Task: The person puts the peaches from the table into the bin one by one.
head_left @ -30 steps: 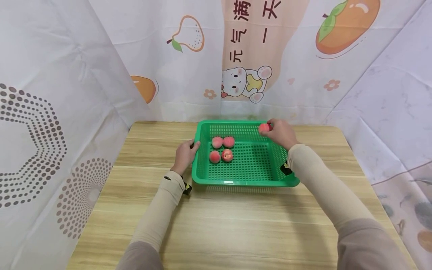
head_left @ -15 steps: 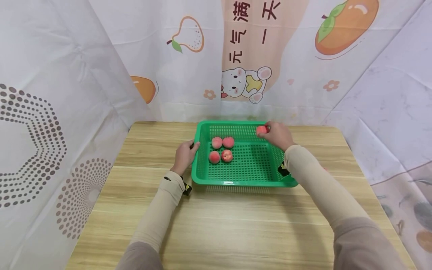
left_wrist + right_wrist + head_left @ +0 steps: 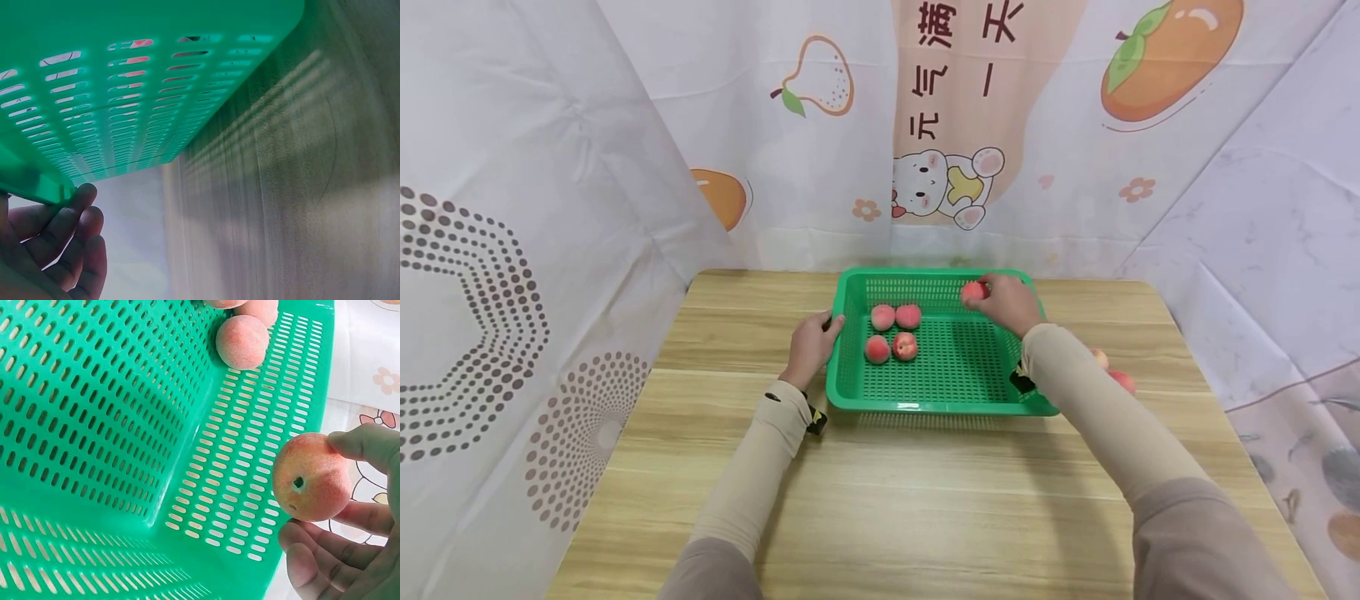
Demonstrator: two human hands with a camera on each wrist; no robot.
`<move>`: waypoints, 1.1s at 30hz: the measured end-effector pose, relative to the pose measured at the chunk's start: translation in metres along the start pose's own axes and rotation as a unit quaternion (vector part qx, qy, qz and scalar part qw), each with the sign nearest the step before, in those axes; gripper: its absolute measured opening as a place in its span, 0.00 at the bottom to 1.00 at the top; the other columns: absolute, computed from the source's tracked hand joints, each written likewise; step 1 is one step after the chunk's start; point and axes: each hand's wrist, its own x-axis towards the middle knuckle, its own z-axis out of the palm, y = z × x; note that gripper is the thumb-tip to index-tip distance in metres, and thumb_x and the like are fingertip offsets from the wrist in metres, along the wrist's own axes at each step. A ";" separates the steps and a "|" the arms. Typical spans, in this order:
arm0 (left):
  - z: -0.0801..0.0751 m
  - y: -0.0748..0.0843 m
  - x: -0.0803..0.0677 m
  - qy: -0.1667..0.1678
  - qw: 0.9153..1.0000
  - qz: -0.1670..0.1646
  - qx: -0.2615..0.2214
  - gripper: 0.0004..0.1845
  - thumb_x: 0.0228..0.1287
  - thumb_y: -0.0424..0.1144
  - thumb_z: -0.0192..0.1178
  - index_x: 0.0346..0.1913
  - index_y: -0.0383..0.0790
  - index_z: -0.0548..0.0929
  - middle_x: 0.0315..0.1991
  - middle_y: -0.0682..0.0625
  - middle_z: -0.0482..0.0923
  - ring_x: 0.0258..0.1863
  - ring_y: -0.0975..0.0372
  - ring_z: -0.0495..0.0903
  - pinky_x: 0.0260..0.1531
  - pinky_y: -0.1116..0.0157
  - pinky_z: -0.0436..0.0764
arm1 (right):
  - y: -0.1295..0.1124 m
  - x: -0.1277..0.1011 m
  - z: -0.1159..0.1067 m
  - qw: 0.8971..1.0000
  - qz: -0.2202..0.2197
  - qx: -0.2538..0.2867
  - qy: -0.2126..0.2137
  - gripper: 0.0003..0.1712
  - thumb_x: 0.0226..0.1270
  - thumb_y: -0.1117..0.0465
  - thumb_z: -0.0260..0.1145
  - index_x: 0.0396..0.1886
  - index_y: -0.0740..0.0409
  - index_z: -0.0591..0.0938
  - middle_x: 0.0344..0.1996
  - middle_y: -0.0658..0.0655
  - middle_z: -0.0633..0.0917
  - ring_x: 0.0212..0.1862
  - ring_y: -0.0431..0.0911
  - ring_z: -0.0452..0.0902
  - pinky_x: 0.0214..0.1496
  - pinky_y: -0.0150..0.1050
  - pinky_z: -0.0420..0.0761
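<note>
This looks like a makeshift recording booth, not a lived-in room. A small wooden table [image 3: 880,483] is closed in on three sides by hung sheets: a dotted cloth [image 3: 497,317] on the left, a marbled one [image 3: 1270,233] on the right, and a cartoon backdrop [image 3: 955,125] with fruit, a bear and Chinese characters.

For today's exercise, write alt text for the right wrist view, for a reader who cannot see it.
A right hand pinches a peach above the inside of a green slotted basket. More peaches lie on the basket's floor at the top of the picture.
</note>
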 end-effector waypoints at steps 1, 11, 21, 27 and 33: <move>0.000 0.000 0.000 0.001 1.000 -0.001 -0.002 0.25 0.75 0.51 0.49 0.64 0.37 0.77 0.48 0.41 0.84 0.40 0.54 0.81 0.42 0.57 0.79 | 0.000 0.001 0.001 1.000 0.002 0.002 -0.004 0.30 0.64 0.48 0.66 0.57 0.66 0.79 0.45 0.66 0.85 0.42 0.56 0.79 0.45 0.51 0.77; 0.000 0.001 0.000 0.010 1.000 0.000 -0.007 0.24 0.75 0.51 0.50 0.62 0.37 0.79 0.45 0.41 0.85 0.38 0.54 0.81 0.41 0.57 0.79 | -0.002 0.004 0.014 0.999 0.014 0.020 -0.027 0.32 0.66 0.48 0.65 0.61 0.65 0.76 0.50 0.66 0.83 0.44 0.56 0.78 0.48 0.53 0.77; 0.000 0.003 -0.003 0.005 1.000 -0.010 -0.010 0.25 0.75 0.50 0.50 0.63 0.35 0.77 0.50 0.40 0.83 0.43 0.53 0.81 0.46 0.55 0.80 | -0.003 0.007 0.023 0.999 0.019 0.019 -0.042 0.31 0.66 0.48 0.65 0.61 0.65 0.77 0.50 0.66 0.83 0.45 0.56 0.76 0.52 0.54 0.76; -0.001 0.004 -0.003 0.004 1.000 -0.015 -0.010 0.26 0.75 0.50 0.50 0.64 0.35 0.76 0.50 0.40 0.84 0.43 0.53 0.81 0.45 0.55 0.80 | -0.009 0.008 0.029 0.999 -0.001 0.011 -0.031 0.26 0.64 0.49 0.67 0.54 0.63 0.80 0.44 0.64 0.84 0.42 0.55 0.75 0.46 0.51 0.76; -0.001 0.004 -0.002 0.005 1.000 -0.011 -0.008 0.25 0.75 0.50 0.50 0.63 0.36 0.77 0.50 0.40 0.84 0.43 0.53 0.81 0.45 0.55 0.80 | -0.013 0.011 0.035 0.999 0.002 0.003 -0.049 0.28 0.64 0.49 0.66 0.56 0.63 0.79 0.47 0.63 0.84 0.43 0.54 0.76 0.46 0.50 0.76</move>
